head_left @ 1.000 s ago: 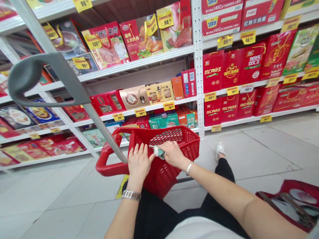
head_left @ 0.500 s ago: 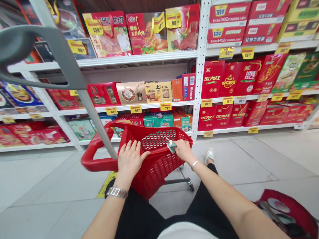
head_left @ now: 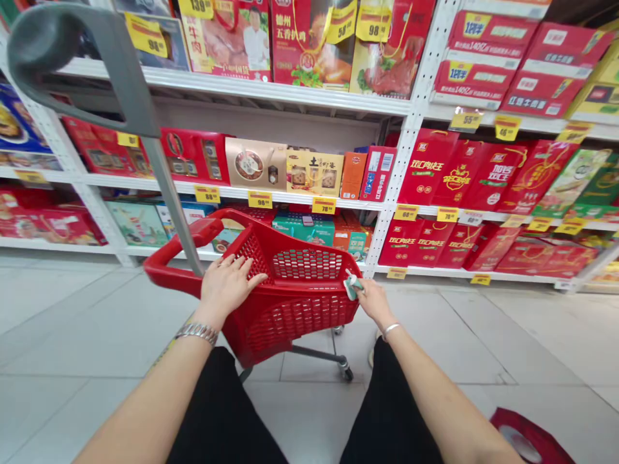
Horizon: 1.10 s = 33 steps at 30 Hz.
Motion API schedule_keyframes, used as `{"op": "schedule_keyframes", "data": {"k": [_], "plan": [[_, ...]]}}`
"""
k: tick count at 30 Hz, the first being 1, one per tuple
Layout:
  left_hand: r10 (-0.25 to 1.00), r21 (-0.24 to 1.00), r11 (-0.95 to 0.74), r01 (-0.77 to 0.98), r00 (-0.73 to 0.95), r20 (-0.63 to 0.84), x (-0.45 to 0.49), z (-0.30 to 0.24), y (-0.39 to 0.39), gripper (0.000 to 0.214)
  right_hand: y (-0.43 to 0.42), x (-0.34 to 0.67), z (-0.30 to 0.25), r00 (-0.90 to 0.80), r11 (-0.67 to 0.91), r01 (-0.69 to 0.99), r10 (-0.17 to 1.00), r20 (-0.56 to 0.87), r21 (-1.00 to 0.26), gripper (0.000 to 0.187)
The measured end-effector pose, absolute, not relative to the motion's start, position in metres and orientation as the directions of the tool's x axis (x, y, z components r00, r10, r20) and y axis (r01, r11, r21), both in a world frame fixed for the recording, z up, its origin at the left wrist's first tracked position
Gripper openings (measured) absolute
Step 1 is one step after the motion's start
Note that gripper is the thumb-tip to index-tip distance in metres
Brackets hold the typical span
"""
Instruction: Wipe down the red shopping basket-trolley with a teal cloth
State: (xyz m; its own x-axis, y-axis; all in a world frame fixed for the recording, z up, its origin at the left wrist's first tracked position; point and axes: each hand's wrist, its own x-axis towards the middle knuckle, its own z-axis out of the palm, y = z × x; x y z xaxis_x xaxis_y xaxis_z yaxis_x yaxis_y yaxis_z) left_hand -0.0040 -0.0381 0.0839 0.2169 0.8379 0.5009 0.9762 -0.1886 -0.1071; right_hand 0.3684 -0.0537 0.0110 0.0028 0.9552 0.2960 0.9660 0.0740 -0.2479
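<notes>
A red plastic shopping basket (head_left: 300,309) on wheels stands on the floor in front of me, with nothing visible inside. My left hand (head_left: 227,283) lies on its near left rim, fingers stretched out flat. My right hand (head_left: 370,296) is closed on a small pale green cloth (head_left: 351,284) pressed against the basket's right corner. A grey pull handle (head_left: 120,84) rises from the basket toward the upper left.
White shelving (head_left: 401,167) packed with red gift boxes (head_left: 449,174) and yellow price tags runs across the back. Grey tiled floor (head_left: 483,341) lies to both sides. A red bag (head_left: 527,441) sits at the lower right edge.
My right hand with the cloth has slid along the basket rim from the near middle to the right corner. My left hand stayed on the rim. The view tilted up.
</notes>
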Motion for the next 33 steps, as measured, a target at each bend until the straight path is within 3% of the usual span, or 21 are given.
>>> {"op": "schedule_keyframes", "data": {"k": [8,16,20,25,33], "plan": [[0.896,-0.159,-0.171,0.972,0.221,0.385,-0.015,0.094,0.008,0.065,-0.051,0.349,0.004,0.059,0.019,0.96,0.96,0.272,-0.278,0.024],[0.891,-0.153,-0.181,0.972,0.228,0.394,-0.032,0.088,0.041,0.06,-0.073,0.322,0.019,0.062,0.0,0.965,0.972,0.226,-0.261,0.035],[0.855,-0.117,-0.219,0.969,0.248,0.455,-0.039,0.082,0.05,0.055,-0.064,0.278,0.054,-0.054,0.126,0.947,0.969,0.24,-0.296,0.047],[0.814,-0.052,-0.304,0.951,0.288,0.505,-0.048,0.078,0.057,0.059,-0.032,0.2,0.086,-0.287,0.385,0.844,0.912,0.292,-0.373,0.047],[0.804,-0.045,-0.324,0.945,0.3,0.513,-0.054,0.079,0.065,0.054,-0.024,0.172,0.051,-0.328,0.395,0.87,0.911,0.251,-0.295,0.051]]}}
